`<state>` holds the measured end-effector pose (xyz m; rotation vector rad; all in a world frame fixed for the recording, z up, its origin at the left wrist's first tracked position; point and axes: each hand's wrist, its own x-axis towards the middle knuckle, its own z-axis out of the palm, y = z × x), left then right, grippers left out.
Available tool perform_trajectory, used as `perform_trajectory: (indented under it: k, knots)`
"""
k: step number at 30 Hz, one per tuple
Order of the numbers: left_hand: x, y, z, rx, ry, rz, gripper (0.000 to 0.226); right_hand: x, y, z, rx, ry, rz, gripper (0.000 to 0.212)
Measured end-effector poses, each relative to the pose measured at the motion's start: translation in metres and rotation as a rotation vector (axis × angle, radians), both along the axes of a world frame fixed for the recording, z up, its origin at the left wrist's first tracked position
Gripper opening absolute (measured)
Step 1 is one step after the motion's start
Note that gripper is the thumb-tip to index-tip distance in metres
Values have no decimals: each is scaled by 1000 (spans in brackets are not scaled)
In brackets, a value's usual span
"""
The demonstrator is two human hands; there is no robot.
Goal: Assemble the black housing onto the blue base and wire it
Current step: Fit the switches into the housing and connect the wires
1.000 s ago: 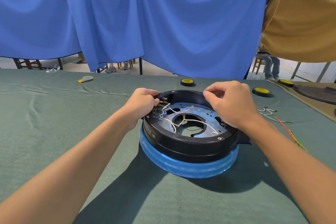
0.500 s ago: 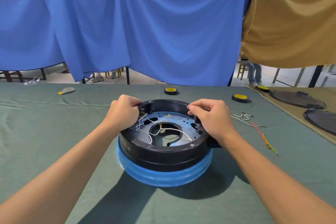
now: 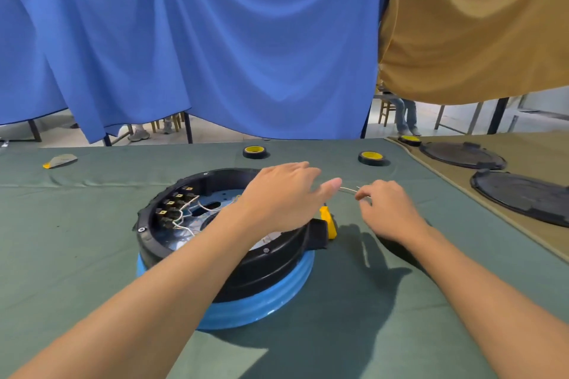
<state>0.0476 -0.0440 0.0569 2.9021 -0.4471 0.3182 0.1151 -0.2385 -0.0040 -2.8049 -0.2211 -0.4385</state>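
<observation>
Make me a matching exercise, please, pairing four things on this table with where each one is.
Things:
1. black housing
2. white wire
3. black discs
4. grey item

Places:
A. on the brown cloth
B. on the blue base
C. far left on the green cloth
D. pinched by the right hand

Pairs: 1-B, 2-D, 3-A, 4-C.
</observation>
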Motion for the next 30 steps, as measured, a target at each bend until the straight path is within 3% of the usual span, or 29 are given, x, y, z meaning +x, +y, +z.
perform_trajectory:
  k: [6, 12, 17, 19, 24, 30]
  knots:
    - [18, -12, -14, 0, 183, -2, 56, 9, -23, -9, -67, 41, -95, 29]
    - [15, -9, -14, -116, 150, -9, 37, 11, -16, -10, -6, 3, -42, 32]
    - [14, -8, -15, -144, 120, -8, 32, 4, -14, -6, 289, -213, 120, 25]
    - [13, -8, -15, -177, 61, -1, 28, -1, -11, -2, 400, -255, 131, 23]
    - [11, -6, -11, -355, -304, 111, 29, -14, -4, 12, 767, -201, 163, 33]
    - [3, -6, -6, -635, -437, 49, 29, -32, 9, 25, 885, -102, 383, 23]
